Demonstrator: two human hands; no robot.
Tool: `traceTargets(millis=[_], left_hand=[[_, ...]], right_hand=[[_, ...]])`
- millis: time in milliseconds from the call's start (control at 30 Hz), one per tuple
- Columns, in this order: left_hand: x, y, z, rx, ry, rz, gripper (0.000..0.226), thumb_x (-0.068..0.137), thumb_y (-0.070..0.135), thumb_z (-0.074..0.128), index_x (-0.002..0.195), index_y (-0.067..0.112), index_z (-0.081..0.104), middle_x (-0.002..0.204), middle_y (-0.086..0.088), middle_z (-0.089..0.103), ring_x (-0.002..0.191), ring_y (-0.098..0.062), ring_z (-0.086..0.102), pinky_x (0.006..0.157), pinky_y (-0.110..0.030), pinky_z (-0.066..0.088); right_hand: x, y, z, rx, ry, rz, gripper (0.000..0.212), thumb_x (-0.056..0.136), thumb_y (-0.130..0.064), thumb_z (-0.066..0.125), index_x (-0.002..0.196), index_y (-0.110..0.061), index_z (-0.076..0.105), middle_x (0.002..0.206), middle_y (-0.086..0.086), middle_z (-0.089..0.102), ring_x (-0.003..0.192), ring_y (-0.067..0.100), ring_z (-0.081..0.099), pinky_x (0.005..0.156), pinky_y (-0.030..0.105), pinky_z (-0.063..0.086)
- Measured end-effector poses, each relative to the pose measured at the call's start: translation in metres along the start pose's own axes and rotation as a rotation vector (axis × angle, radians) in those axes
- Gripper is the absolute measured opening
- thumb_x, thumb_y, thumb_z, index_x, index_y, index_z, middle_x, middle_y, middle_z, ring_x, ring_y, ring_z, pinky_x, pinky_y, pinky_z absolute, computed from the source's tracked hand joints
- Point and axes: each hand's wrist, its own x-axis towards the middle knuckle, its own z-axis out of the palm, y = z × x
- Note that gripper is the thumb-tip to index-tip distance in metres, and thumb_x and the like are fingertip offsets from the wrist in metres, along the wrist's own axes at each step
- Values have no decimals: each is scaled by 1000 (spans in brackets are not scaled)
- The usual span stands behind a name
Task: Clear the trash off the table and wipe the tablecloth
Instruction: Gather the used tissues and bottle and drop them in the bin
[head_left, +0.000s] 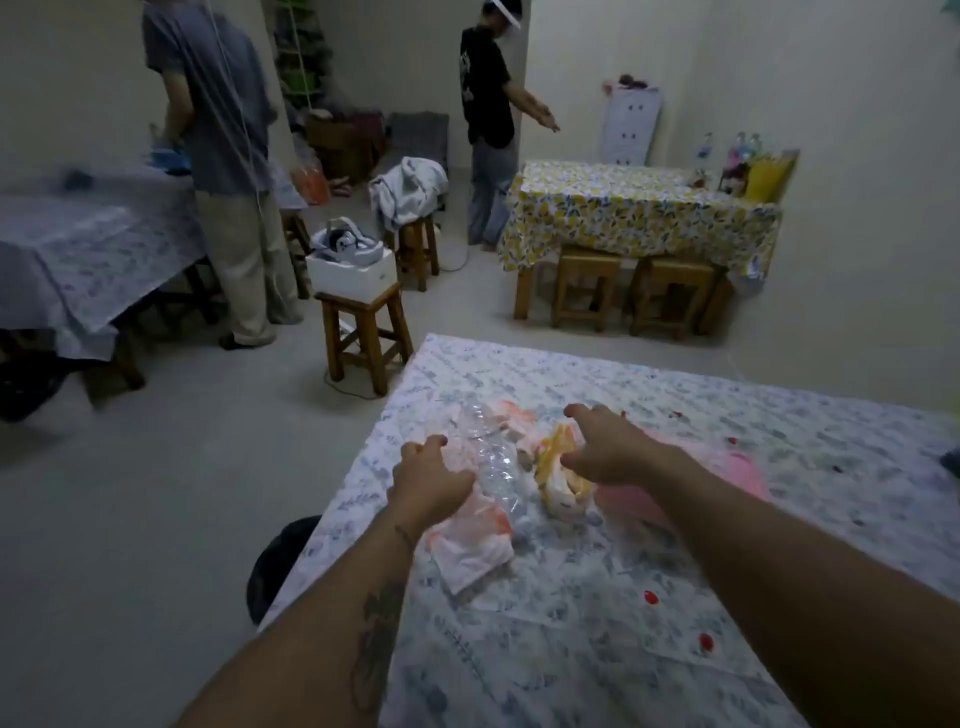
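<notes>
A pile of trash lies on the floral tablecloth (597, 597): a crushed clear plastic bottle (491, 457), white and orange plastic bags (470, 545) and a yellow wrapper (558, 467). A pink cloth (727, 467) lies just right of the pile, partly under my right arm. My left hand (428, 475) rests on the left side of the pile, fingers against the bottle and bag. My right hand (605, 447) hovers over the yellow wrapper with fingers spread, holding nothing. Small red spots (650, 597) dot the cloth near me.
A dark bin (275, 561) sits on the floor at the table's left edge. A wooden stool (363, 332) with a white box stands beyond. Two people stand further back, near a table on the left and a yellow-patterned table (639, 213) with stools.
</notes>
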Motion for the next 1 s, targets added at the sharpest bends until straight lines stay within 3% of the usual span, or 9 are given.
traceTargets(millis=[200,267,367,500,600,667,800,900,1000], left_hand=[[31,-25,24,261,-297,55,117,73,63,73,158,39,-5,163,-7,-30,151,-37,-20,120,-60,2],[47,-32,31,406,-310,137,123,71,72,67,157,36,-12,160,-10,-37,147,-35,-33,117,-62,-10],[62,-44,38,518,-356,229,127,68,77,63,158,29,-12,163,-10,-30,145,-31,-38,114,-63,-19],[73,-62,50,552,-383,264,132,59,79,63,158,25,-6,168,-8,-12,149,-31,-29,113,-67,-16],[68,-68,61,582,-371,265,129,56,78,64,156,26,1,165,-12,6,153,-36,-7,116,-68,-7],[67,-67,66,594,-302,293,115,61,73,64,152,26,11,152,-10,24,145,-35,15,117,-65,9],[72,-61,72,608,-241,361,68,78,59,61,133,27,38,132,-3,42,129,-28,34,109,-45,28],[75,-58,70,507,-255,345,42,83,59,63,111,29,55,113,3,56,108,-20,49,92,-36,43],[76,-55,58,290,-207,251,19,84,34,71,96,25,59,103,3,59,88,-14,56,75,-30,50]], right_hand=[[28,-4,50,43,-154,180,76,91,-36,58,155,-22,19,156,18,27,134,37,43,103,40,40],[36,-2,59,55,-155,211,76,93,-36,56,156,-22,15,157,20,24,135,39,41,103,41,39],[47,0,75,72,-134,240,75,95,-34,53,156,-20,12,157,24,20,135,42,40,103,42,38],[63,4,94,99,-90,312,77,95,-35,51,156,-17,7,158,25,15,135,45,39,103,48,39],[75,9,106,111,-22,339,76,93,-36,55,153,-14,13,149,25,27,129,46,42,99,50,42],[81,11,113,122,1,356,79,90,-32,59,152,-13,14,145,24,32,128,46,41,98,50,42],[89,12,118,109,8,340,97,83,-14,67,154,-14,0,141,22,36,124,40,44,94,50,48],[94,14,117,131,32,293,88,78,-6,66,143,-19,8,118,21,50,100,37,56,80,49,54],[99,14,110,183,118,272,79,81,-11,64,136,-23,9,93,11,55,72,28,61,60,45,58]])
